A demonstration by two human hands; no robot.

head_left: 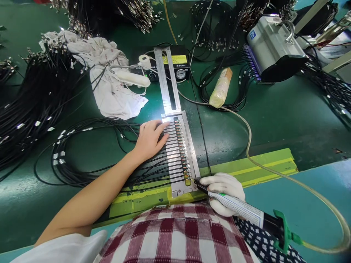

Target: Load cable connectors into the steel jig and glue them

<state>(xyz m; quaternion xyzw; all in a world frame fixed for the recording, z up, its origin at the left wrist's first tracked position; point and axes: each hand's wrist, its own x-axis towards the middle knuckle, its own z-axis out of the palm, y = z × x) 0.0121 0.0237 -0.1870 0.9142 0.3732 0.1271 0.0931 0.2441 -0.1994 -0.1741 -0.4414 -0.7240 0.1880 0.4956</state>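
Head view: left hand (149, 140) half-open on cables (149, 168), right hand (228, 187) snug around syringe (242, 209).

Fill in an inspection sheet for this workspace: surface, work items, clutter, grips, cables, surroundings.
Surface: green table, yellow-green strip near the wearer.
Work items: metal frame carrying a row of cable ends; syringe, its tip at the frame's lower end.
Clutter: rumpled white cloth, wrapped yellowish roll.
Grips: bare left hand at the frame's left edge, fingertips by the upper cables; gloved right hand closed around the syringe.
Cables: black cables bundled at left, others looped into the frame; pale hose curving to the syringe.
Surroundings: black box with gauge, silver housing with purple glow; other people: nothing seen.
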